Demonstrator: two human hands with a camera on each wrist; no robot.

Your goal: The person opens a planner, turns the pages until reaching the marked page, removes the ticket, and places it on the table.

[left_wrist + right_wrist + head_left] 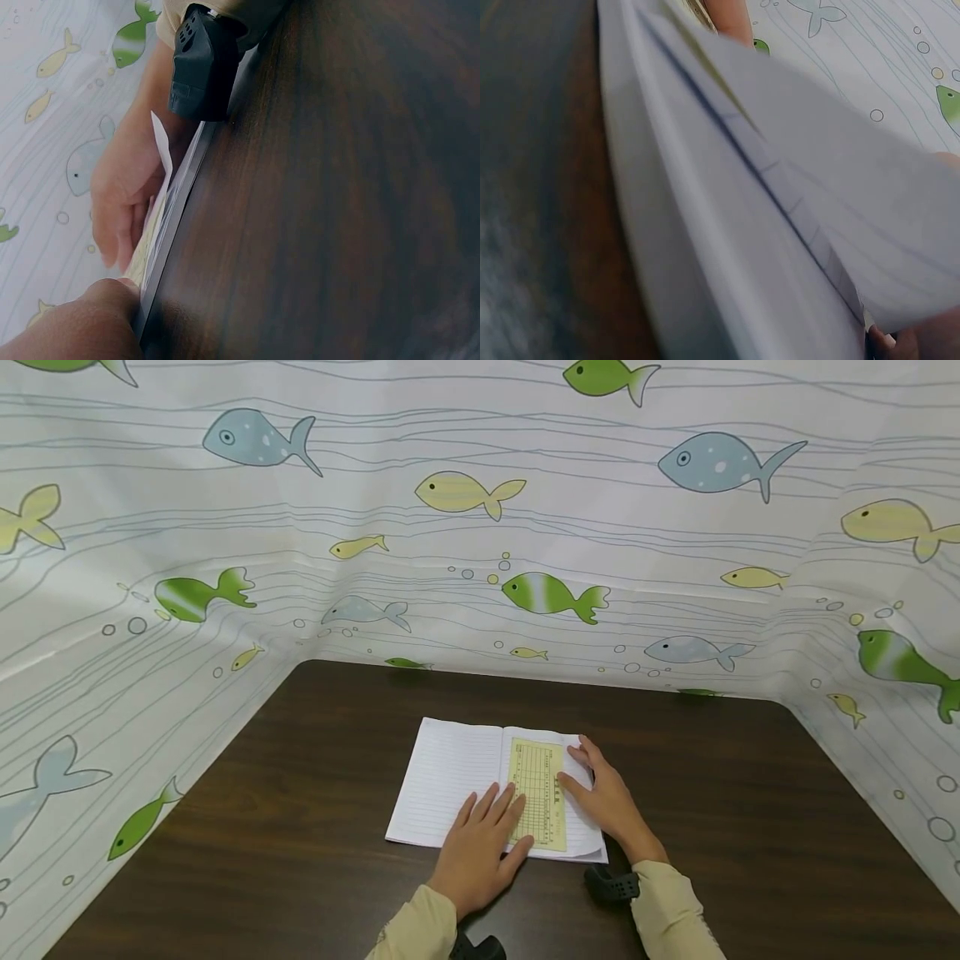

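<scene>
The left hand [480, 856] lies with fingers straight and spread over the lower part of an open notebook [457, 777], its fingertips at the left side of a yellow slip [540, 797]. The right hand [611, 802] is at the notebook's right edge, thumb by the slip; whether it pinches paper I cannot tell, the close view being blurred. The slip lies on the right-hand page [583, 837]. Beneath is a brown table [300, 802], bordered by fish-printed sheeting [465, 439].
</scene>
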